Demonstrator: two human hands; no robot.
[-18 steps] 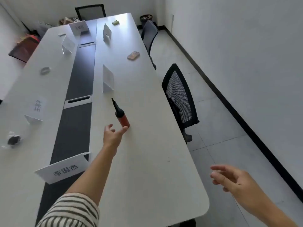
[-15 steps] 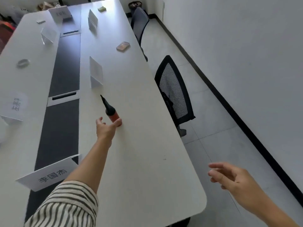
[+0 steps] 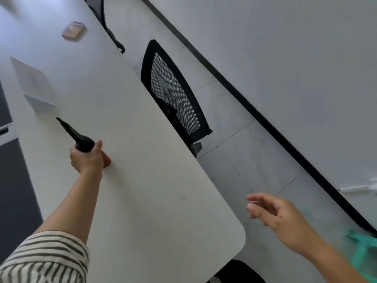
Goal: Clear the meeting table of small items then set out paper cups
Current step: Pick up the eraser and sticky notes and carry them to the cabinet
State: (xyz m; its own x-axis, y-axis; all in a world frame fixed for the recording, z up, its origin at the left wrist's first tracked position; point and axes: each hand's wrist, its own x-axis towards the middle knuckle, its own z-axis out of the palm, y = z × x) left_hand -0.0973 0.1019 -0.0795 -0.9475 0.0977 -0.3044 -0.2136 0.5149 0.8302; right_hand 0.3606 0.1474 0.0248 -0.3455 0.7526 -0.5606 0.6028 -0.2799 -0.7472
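Observation:
A small hand pump (image 3: 78, 137) with a black tapered nozzle and a red body lies on the white meeting table (image 3: 142, 201). My left hand (image 3: 87, 158) grips its body; the red end shows just past my fingers and the nozzle points away to the upper left. My right hand (image 3: 271, 213) hovers past the table's right edge, above the floor, fingers relaxed and holding nothing. Farther up the table lies a small flat brownish packet (image 3: 73, 31).
A clear acrylic name stand (image 3: 34, 88) sits just beyond the pump. A black mesh office chair (image 3: 175, 94) is pushed against the table's right edge, another (image 3: 106, 19) behind it. A dark strip (image 3: 12, 190) runs along the table's left. Something green and blurred (image 3: 363, 244) shows at bottom right.
My left hand has gone from touching the pump's red end with open fingers to closing around its body. The camera has swung right and tilted. My right hand has barely moved.

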